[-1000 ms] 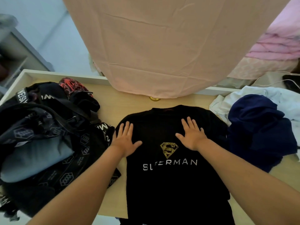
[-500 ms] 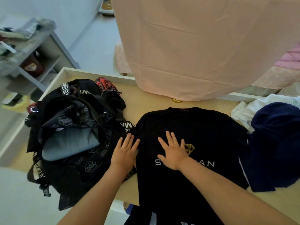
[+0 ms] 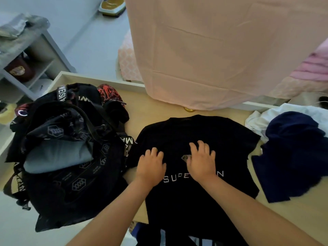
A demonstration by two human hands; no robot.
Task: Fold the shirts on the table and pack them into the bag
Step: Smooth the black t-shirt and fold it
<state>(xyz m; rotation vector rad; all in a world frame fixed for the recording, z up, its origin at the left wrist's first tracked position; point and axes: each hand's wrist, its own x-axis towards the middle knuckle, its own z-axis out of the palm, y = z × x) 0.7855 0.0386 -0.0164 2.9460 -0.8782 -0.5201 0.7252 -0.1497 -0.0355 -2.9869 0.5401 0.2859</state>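
Pressing black shirt (image 3: 195,132) | L hand (image 3: 150,167) + R hand (image 3: 201,161) curled on chest

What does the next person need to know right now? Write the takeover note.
Left hand: palm down on the black Superman T-shirt, fingers curled, near its left edge. Grip unclear.
Right hand: palm down on the chest print, fingers curled, bunching the cloth.
The T-shirt lies face up and unfolded on the table.
Black bag: open at left, a grey folded garment inside.
Left: fold this shirt, then the navy garment and white garment piled at right, and pack all.
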